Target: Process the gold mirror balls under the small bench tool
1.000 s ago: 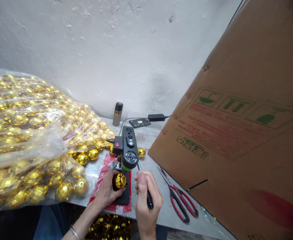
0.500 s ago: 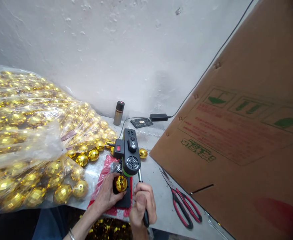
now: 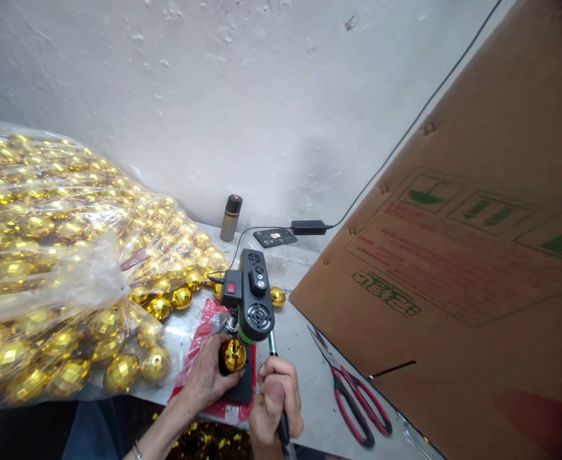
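Note:
A small black bench device with round vents and a red switch stands on a red plastic sheet. Below its head sits a gold faceted ball. Around that ball my left hand closes, thumb at the near side and fingers at the far side. My right hand is wrapped round the black grip of a metal lever at the device's right side. Part of the ball's base is hidden by my fingers.
A clear bag of gold balls fills the left. Red-handled scissors lie right, beside a large cardboard box. Behind are a bottle, a dark flat object, a power adapter and a loose gold ball.
The view has shifted slightly, so everything appears a little further right. Both hands keep their holds on the ball and the lever.

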Motion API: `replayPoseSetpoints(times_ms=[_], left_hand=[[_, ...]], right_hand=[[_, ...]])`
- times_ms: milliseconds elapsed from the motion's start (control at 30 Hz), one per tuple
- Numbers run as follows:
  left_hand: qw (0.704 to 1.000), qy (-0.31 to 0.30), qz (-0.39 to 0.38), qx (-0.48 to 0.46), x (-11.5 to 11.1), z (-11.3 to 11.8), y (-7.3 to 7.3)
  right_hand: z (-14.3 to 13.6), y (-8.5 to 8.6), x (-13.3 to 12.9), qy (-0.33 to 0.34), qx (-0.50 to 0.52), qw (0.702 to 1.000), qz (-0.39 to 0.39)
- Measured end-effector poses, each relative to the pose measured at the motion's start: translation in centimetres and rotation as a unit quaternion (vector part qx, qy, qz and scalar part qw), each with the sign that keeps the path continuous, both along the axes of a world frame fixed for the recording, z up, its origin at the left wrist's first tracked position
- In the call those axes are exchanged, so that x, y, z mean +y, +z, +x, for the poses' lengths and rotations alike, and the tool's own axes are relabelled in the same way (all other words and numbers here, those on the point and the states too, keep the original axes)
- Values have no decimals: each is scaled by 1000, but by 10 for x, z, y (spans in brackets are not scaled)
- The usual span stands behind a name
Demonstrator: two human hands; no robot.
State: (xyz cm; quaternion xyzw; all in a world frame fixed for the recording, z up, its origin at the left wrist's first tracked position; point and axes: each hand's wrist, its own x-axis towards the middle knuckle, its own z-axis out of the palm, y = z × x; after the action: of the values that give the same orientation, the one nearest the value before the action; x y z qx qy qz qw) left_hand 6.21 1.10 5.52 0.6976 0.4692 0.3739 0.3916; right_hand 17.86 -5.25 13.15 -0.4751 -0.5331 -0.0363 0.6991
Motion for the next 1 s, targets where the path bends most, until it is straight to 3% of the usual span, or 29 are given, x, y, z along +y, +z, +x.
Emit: replayPoseSetpoints(times_ms=[333, 567, 700, 867, 1000], left_hand=[[1000, 0, -6, 6, 0, 1, 2], [1000, -1, 0, 14, 0, 1, 3], [1000, 1, 0, 21, 0, 1, 2], [999, 7, -12, 30, 0, 3, 1], [999, 4, -14, 35, 0, 2, 1]], right_hand=[[-2, 0, 0, -1, 10, 1000, -1], [-4, -3, 8, 0, 26, 999, 47], [-3, -13, 10, -15, 6, 997, 72], [0, -31, 5, -22, -60, 998, 28], [6, -41, 9, -35, -99, 994, 42]])
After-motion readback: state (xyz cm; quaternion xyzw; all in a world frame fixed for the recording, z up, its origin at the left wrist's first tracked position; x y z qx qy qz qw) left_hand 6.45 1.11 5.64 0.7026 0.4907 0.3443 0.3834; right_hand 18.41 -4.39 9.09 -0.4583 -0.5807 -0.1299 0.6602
